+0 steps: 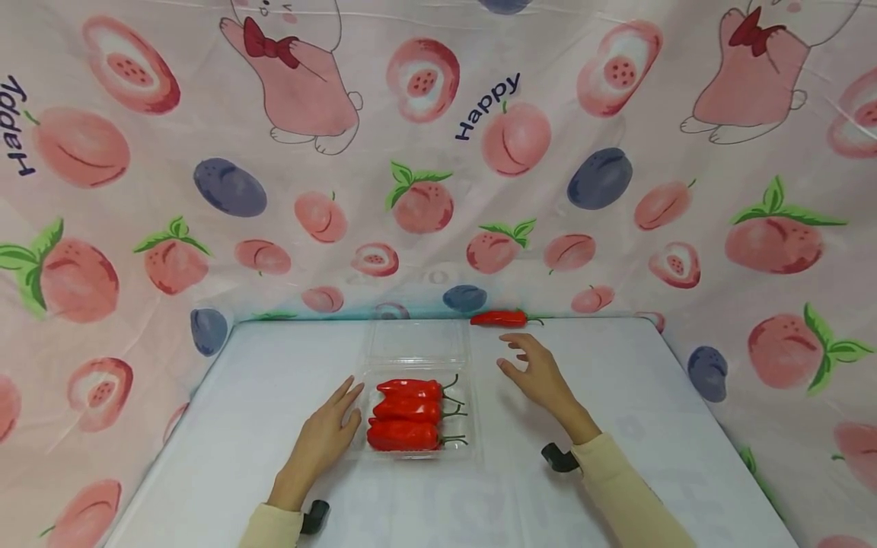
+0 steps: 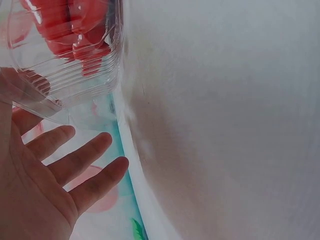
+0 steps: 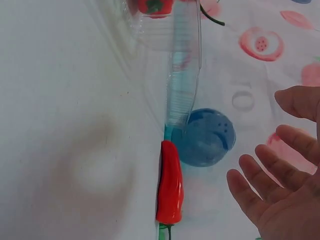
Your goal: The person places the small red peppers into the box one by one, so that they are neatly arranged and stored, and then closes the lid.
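A clear plastic clamshell box stands on the white table with its lid folded back. Inside lie several red peppers, side by side, green stems to the right. My left hand is at the box's left side, fingers spread; whether it touches the wall I cannot tell. One more red pepper lies alone at the table's far edge, and it also shows as a red pepper in the right wrist view. My right hand hovers just nearer than that pepper, fingers relaxed and holding nothing.
Behind the white table hangs a pink cloth printed with fruit and rabbits, and it continues down both sides. A black wrist camera juts out by the right sleeve, and another black camera by the left.
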`<state>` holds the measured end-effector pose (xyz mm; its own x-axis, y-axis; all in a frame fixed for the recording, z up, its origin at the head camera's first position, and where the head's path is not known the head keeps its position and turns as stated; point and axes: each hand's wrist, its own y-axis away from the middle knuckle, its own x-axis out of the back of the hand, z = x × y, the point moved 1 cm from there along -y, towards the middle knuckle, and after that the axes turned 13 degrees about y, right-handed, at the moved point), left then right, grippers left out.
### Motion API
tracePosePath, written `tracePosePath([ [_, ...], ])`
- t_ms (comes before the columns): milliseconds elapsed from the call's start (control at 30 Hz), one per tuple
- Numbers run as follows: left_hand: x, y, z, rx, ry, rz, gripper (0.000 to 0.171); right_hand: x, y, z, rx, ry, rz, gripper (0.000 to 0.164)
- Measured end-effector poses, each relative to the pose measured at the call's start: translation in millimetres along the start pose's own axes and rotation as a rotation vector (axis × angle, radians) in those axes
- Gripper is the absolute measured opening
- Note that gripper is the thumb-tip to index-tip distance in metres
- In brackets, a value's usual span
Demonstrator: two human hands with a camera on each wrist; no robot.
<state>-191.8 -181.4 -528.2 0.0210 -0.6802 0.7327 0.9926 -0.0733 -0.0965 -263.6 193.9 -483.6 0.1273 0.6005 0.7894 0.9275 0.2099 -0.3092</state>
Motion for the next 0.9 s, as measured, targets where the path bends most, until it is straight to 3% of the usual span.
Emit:
tracePosePath([
  [533, 0.1, -2.8, -2.5, -0.008, -0.008, 0.008, 0.051, -4, -21, 22, 0.022, 0.045, 0.039, 0.046],
  [900, 1.0, 0.7, 0.4, -0.006, 0.001, 0.000, 0.052, -7, -33, 37, -0.059, 0.060, -0.032, 0.048],
])
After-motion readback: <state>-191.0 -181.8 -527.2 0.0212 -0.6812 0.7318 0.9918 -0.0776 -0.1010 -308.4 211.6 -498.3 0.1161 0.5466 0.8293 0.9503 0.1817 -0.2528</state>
